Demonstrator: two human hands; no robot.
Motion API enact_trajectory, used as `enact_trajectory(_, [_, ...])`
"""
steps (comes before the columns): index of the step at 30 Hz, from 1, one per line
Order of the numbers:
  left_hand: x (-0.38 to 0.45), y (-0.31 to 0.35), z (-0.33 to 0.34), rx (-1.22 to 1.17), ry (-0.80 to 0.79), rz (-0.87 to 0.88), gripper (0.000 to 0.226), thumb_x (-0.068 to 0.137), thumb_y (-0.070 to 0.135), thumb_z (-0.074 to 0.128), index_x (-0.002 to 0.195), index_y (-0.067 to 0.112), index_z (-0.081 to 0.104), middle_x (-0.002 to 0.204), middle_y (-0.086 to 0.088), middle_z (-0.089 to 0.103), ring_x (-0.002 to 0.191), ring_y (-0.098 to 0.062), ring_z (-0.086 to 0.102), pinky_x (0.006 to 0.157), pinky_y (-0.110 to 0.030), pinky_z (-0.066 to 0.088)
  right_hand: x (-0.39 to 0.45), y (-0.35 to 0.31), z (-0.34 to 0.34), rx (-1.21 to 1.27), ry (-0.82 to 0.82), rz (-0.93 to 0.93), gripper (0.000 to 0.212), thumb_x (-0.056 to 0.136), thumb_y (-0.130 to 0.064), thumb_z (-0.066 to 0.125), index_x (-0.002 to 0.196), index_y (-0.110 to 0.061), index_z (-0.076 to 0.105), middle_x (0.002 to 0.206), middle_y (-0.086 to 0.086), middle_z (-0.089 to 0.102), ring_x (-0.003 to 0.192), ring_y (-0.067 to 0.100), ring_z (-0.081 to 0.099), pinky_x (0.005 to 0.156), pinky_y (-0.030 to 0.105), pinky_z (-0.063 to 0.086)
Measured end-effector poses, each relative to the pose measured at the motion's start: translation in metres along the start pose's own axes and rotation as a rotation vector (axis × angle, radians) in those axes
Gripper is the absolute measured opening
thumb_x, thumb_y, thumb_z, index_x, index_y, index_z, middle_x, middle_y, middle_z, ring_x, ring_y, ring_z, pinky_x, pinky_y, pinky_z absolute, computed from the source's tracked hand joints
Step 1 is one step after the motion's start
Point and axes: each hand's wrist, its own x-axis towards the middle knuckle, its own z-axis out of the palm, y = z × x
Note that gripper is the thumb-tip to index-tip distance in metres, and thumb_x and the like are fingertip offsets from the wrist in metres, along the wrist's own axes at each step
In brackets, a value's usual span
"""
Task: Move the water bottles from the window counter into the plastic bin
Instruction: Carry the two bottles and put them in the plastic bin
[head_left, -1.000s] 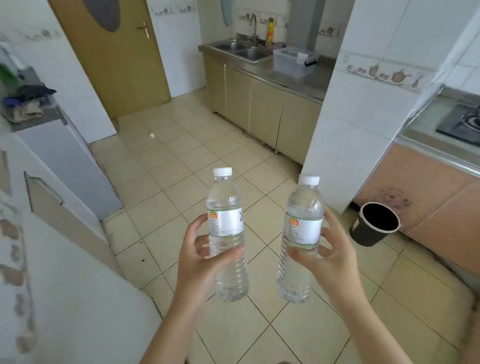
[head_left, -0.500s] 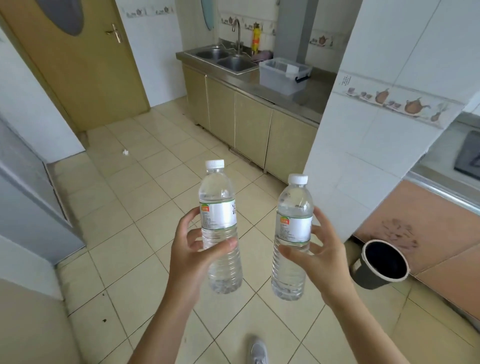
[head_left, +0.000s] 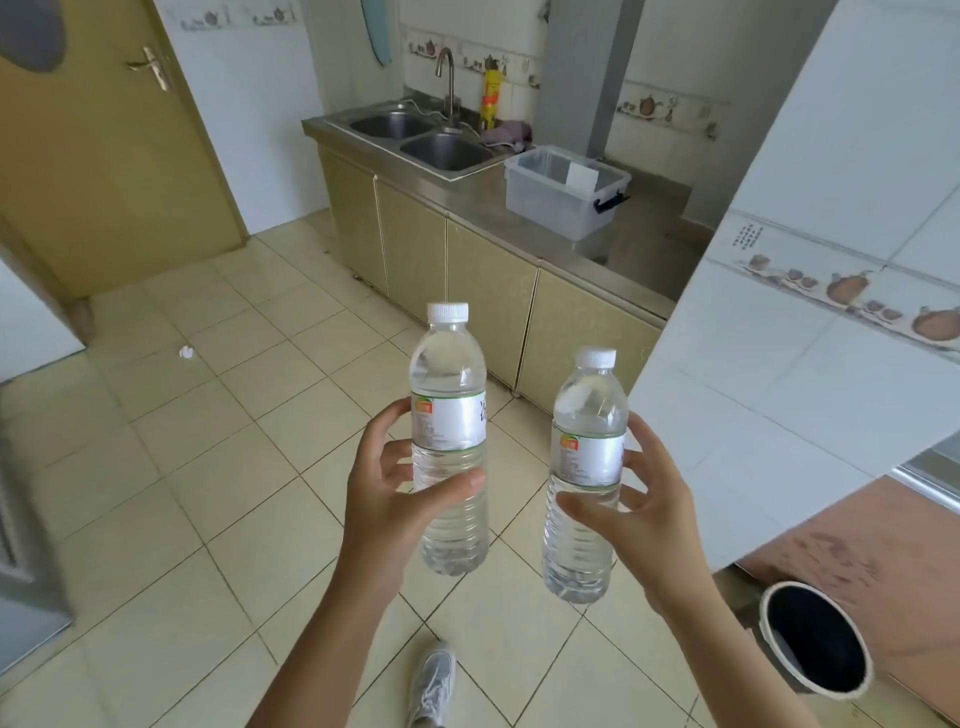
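Tiled floor (head_left: 218, 457); ribbed clear bottles (head_left: 449, 441).

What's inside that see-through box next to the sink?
Inside the plastic bin only a white card or label shows near its far rim. No bottles are visible; the frosted walls blur the bottom.

Bin (head_left: 563, 200) on counter (head_left: 631, 244), right of sink (head_left: 415, 136)

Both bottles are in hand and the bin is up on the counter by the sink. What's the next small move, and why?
Probably keep walking toward the plastic bin. The left hand and right hand each hold an upright water bottle, and open floor still lies between them and the counter.
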Motion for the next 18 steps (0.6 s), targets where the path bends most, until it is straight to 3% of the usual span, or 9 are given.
enact_trajectory(5, [0.119, 0.018, 0.007, 0.055, -0.075, -0.004, 0.085, 0.043, 0.037, 0.091, 0.118, 0.054, 0.055, 0.112, -0.003, 0.071, 0.103, -0.021, 0.069, 0.092, -0.049, 0.055, 0.096, -0.009, 0.036, 0.018, 0.054, 0.009, 0.083, 0.063, 0.002, 0.084, 0.106, -0.059, 0.047, 0.09, -0.021, 0.068, 0.085, -0.002, 0.067, 0.069, 0.013, 0.052])
enact_trajectory(7, [0.166, 0.025, 0.012, 0.067, -0.103, -0.003, 0.083, 0.042, 0.037, 0.09, 0.116, 0.056, 0.056, 0.111, -0.003, 0.071, 0.1, -0.018, 0.07, 0.09, -0.045, 0.056, 0.135, -0.012, 0.047, 0.011, 0.072, 0.012, 0.081, 0.063, 0.002, 0.084, 0.104, -0.059, 0.048, 0.091, -0.028, 0.067, 0.083, 0.001, 0.068, 0.068, 0.015, 0.054])
enact_trajectory(11, [0.248, 0.034, 0.034, 0.039, -0.136, -0.008, 0.086, 0.038, 0.037, 0.089, 0.117, 0.053, 0.056, 0.107, -0.001, 0.072, 0.093, -0.013, 0.071, 0.081, -0.035, 0.056, 0.21, -0.012, 0.059, 0.028, 0.13, 0.012, 0.083, 0.062, 0.0, 0.085, 0.117, -0.051, 0.05, 0.095, -0.019, 0.068, 0.087, 0.006, 0.069, 0.073, 0.024, 0.055])
enact_trajectory(14, [0.309, 0.034, 0.059, 0.021, -0.139, -0.005, 0.085, 0.041, 0.034, 0.091, 0.116, 0.053, 0.056, 0.109, 0.0, 0.071, 0.095, -0.015, 0.071, 0.077, -0.031, 0.056, 0.271, -0.004, 0.063, 0.028, 0.148, 0.017, 0.087, 0.061, 0.0, 0.086, 0.133, -0.034, 0.049, 0.104, -0.006, 0.068, 0.086, 0.007, 0.07, 0.069, 0.022, 0.056])
enact_trajectory(18, [0.389, 0.034, 0.098, 0.017, -0.119, 0.002, 0.08, 0.042, 0.032, 0.092, 0.11, 0.056, 0.058, 0.106, 0.005, 0.073, 0.093, -0.012, 0.072, 0.077, -0.032, 0.057, 0.361, 0.014, 0.061, 0.028, 0.132, 0.01, 0.09, 0.06, -0.003, 0.087, 0.135, -0.032, 0.047, 0.113, 0.001, 0.065, 0.091, 0.009, 0.069, 0.067, 0.017, 0.054])
